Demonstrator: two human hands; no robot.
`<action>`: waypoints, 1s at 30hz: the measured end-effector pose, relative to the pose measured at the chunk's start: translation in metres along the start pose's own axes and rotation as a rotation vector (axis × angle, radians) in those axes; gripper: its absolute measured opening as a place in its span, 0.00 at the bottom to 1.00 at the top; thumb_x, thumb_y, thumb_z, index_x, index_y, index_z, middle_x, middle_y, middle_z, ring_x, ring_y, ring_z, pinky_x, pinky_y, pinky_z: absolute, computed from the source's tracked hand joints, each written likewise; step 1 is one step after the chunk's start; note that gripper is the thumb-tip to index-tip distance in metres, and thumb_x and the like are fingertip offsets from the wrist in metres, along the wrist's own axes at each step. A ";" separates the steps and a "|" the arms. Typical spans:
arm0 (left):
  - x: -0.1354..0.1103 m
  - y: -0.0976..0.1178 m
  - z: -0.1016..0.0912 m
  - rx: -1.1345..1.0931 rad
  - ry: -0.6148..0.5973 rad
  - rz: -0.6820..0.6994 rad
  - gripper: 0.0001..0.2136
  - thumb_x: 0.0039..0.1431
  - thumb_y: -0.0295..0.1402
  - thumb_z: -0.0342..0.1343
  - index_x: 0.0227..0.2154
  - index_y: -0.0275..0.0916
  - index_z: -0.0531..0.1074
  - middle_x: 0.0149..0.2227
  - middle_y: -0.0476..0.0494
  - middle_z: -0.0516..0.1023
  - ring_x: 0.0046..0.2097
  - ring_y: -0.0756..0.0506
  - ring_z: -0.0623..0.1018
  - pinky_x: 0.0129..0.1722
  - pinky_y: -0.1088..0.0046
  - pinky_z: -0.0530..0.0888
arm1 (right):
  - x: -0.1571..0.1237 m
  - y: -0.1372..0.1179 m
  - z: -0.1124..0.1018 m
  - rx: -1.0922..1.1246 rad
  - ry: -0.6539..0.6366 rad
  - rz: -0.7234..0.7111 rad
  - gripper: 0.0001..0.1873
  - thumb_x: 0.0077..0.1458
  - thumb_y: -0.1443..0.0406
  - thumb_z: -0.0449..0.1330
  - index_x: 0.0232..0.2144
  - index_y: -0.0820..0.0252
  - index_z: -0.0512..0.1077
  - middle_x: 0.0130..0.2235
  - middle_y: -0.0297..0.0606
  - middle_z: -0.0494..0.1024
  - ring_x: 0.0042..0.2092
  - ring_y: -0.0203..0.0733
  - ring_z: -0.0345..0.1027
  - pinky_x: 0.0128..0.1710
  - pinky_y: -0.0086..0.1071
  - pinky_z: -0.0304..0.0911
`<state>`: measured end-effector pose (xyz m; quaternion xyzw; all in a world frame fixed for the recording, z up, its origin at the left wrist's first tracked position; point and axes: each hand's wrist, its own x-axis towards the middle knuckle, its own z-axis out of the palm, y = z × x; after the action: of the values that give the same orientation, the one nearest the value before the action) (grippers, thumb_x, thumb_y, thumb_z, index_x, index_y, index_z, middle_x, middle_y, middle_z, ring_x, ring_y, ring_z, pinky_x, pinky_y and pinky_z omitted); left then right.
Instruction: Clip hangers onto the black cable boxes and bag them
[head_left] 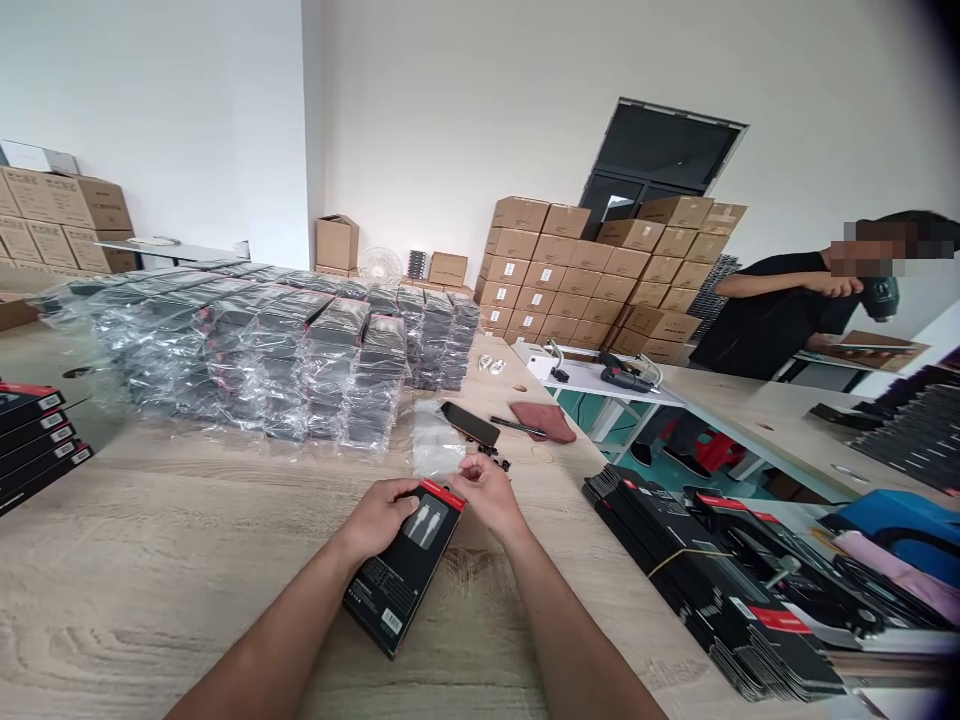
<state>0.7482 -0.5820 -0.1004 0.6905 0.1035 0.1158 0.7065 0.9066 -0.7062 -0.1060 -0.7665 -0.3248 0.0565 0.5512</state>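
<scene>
Boxed cable (401, 585) | left hand (379, 520) clasping top edge | right hand (489, 497) curled by red corner | bare tabletop (165, 610) leftward

Your left hand (379, 518) hides part of the black box (401, 590), and the small print low on the box is too tiny for you to read. The dark bits (491, 462) just beyond your right hand (489, 495) are too small to name. Plastic film blurs the stacked packs (300, 350). The frame's edges cut off the black boxes (37, 445) at left and the black packaging (720, 590) at lower right. The co-worker's hand (840, 287) partly hides a dark object (881, 298).
</scene>
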 end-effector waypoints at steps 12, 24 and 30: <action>0.003 -0.004 0.002 -0.064 0.078 -0.045 0.18 0.53 0.32 0.53 0.47 0.37 0.74 0.35 0.45 0.81 0.31 0.48 0.76 0.34 0.73 0.69 | -0.004 -0.009 -0.008 -0.451 0.098 -0.125 0.05 0.46 0.64 0.56 0.20 0.57 0.67 0.21 0.32 0.73 0.23 0.37 0.64 0.25 0.28 0.54; 0.008 -0.005 0.007 -0.103 0.278 0.035 0.20 0.53 0.33 0.54 0.50 0.34 0.71 0.39 0.42 0.80 0.34 0.47 0.76 0.35 0.73 0.70 | -0.008 -0.017 -0.006 -0.282 -0.006 -0.132 0.07 0.45 0.63 0.53 0.21 0.57 0.68 0.19 0.32 0.72 0.22 0.37 0.63 0.23 0.28 0.57; 0.006 -0.001 0.007 -0.111 0.299 0.050 0.20 0.54 0.32 0.52 0.51 0.34 0.70 0.40 0.41 0.80 0.35 0.46 0.76 0.37 0.71 0.71 | -0.012 -0.026 -0.006 -0.327 0.015 -0.210 0.06 0.46 0.64 0.54 0.21 0.57 0.68 0.21 0.32 0.73 0.23 0.38 0.65 0.25 0.29 0.58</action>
<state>0.7566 -0.5871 -0.1016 0.6277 0.1835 0.2405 0.7173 0.8883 -0.7125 -0.0837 -0.8082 -0.4036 -0.0606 0.4245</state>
